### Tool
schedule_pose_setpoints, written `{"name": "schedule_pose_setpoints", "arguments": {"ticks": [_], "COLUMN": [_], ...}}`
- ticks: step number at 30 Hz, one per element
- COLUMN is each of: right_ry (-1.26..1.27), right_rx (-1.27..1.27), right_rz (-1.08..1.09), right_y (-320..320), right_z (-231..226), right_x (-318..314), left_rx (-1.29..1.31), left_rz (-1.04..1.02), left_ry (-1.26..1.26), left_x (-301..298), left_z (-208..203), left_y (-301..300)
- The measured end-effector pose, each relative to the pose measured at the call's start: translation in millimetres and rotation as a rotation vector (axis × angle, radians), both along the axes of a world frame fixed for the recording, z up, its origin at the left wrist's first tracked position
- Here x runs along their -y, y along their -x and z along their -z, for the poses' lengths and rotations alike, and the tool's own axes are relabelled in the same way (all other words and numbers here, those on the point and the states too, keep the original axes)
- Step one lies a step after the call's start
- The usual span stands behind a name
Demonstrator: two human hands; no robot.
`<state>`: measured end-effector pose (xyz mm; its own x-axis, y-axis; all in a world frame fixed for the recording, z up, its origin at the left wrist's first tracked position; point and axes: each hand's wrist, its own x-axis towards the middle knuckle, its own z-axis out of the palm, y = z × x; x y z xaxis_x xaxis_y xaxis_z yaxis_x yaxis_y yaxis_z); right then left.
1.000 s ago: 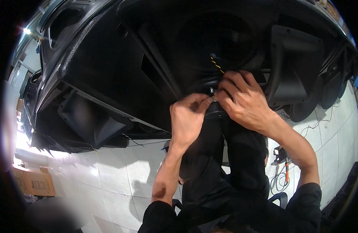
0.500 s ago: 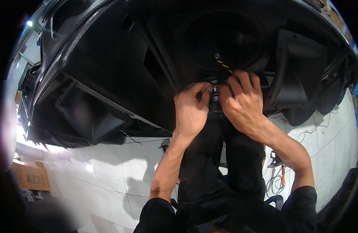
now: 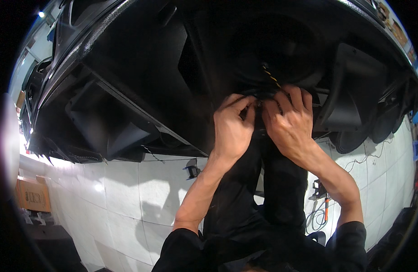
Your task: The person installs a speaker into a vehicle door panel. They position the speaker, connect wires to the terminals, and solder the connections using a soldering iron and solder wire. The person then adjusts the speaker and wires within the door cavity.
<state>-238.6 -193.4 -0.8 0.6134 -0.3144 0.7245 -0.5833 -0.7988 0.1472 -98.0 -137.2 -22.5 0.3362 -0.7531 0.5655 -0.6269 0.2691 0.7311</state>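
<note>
A twisted yellow-and-black wire [image 3: 272, 78] comes out of a dark round opening in the large black speaker cabinet [image 3: 141, 59] and runs down to my right hand [image 3: 290, 120]. The fingers of that hand are closed in a pinch on the wire. Close beside it, my left hand [image 3: 231, 129] pinches thumb to forefinger. What lies between those fingertips is hidden. Both hands meet at a black round part [image 3: 259, 94] just above my knees, mostly covered by the fingers.
Black horn flares [image 3: 354, 90] sit in the cabinets to the right and left. Round black speakers [image 3: 349, 139] hang low at the right. On the tiled floor lie a small black spool [image 3: 190, 170] and an orange-handled tool [image 3: 327, 211] with a cord. A cardboard box [image 3: 33, 196] stands far left.
Both hands and the wire now appear slightly farther right in the view, as does the cabinet. The small metallic bit seen between the fingertips is now mostly covered. Both pinches persist.
</note>
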Motion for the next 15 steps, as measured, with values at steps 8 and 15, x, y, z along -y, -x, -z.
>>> {"name": "schedule_pose_setpoints", "arguments": {"ticks": [8,15], "right_ry": [-0.035,-0.019], "right_rx": [0.066,0.178], "right_rz": [-0.017,-0.109], "right_y": [4.4,2.3], "right_z": [9.3,28.1], "right_x": [-6.2,-4.1], "left_rx": [-0.015,-0.013], "left_rz": [-0.078,-0.089], "left_ry": [0.057,0.149], "left_x": [-3.5,-1.3], "left_z": [11.6,23.2], "left_y": [9.3,10.8]}}
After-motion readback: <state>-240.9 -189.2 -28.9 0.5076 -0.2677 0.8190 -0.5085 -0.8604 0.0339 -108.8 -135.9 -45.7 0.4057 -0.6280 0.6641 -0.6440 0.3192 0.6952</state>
